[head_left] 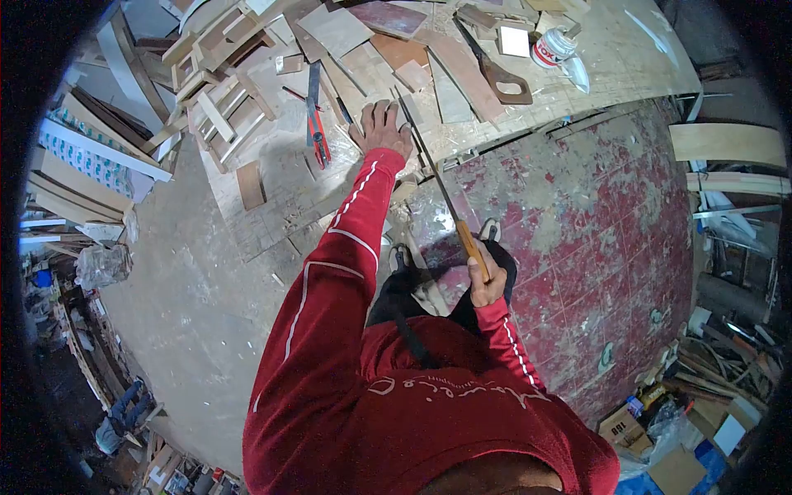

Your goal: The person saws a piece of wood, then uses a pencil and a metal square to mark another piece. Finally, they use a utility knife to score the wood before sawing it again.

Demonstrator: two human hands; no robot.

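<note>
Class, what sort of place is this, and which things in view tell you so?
Probably a woodworking shop: wooden boards lie about the workbench, a handsaw lies among them, and the right hand holds what looks like another saw.

The right hand (487,279) forms the grip, its fingers curled closed. Behind it, the right forearm (516,345) comes back to the torso (437,412), the arm kept near the body. Well ahead of the grip and to its left, the left hand (381,128) lies palm down, back upward, fingers somewhat spread and pointing forward. The left arm (326,285) stretches long and nearly straight, left of the grip. The right foot (491,229) shows just ahead of the grip, the left foot (399,257) to its left
</note>
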